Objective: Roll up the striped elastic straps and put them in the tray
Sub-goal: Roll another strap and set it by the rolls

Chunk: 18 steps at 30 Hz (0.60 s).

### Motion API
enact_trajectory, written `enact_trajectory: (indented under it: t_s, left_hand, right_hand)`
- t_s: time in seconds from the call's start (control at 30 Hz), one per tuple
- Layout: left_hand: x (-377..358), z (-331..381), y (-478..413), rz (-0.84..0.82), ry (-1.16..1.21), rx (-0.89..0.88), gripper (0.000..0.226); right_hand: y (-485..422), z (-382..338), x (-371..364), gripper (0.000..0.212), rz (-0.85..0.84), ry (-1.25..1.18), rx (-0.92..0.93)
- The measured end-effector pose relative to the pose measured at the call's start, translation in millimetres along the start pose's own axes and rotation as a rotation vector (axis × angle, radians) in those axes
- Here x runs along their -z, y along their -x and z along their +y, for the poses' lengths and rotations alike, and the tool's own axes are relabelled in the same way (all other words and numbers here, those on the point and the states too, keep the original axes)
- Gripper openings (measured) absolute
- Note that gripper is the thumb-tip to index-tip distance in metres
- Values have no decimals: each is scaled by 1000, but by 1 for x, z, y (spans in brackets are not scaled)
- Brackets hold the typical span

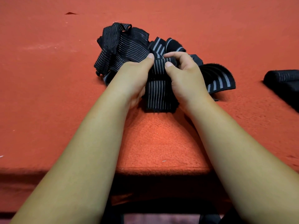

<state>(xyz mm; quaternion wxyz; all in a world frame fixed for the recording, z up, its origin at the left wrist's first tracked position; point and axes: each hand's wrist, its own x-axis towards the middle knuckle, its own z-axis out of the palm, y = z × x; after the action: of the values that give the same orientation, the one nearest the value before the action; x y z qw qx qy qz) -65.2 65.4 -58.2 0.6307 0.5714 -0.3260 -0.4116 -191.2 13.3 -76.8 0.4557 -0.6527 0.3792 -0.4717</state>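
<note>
A black elastic strap with thin white stripes (159, 94) hangs between my two hands over the red cloth, its loose end down near the table. My left hand (135, 78) grips its left edge with the thumb on top. My right hand (184, 75) pinches the upper part, thumb pressed on the stripes and fingers curled over the fold. Behind them lies a tangled heap of several striped straps (123, 46), with a broad-striped one (221, 78) trailing to the right.
A dark item with a rolled strap on it (283, 81) sits at the right edge, partly cut off by the frame. The table is covered in red felt (48, 78); its front edge runs near the bottom.
</note>
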Motion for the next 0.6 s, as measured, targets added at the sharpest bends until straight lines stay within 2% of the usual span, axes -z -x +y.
enact_trajectory:
  t_s: [0.07, 0.2, 0.47, 0.6]
  left_hand:
    - [1, 0, 1, 16, -42, -30, 29]
    - [3, -1, -2, 22, 23, -114, 12]
    - [2, 4, 1, 22, 38, -144, 17]
    - [2, 2, -2, -11, -60, -155, 16]
  right_hand:
    - [0, -2, 0, 25, -14, -12, -9]
    - [-4, -2, 0, 26, -27, 48, -64]
    - [-4, -4, 3, 47, -55, 115, -85]
    - [-3, -3, 6, 44, -67, 111, -96]
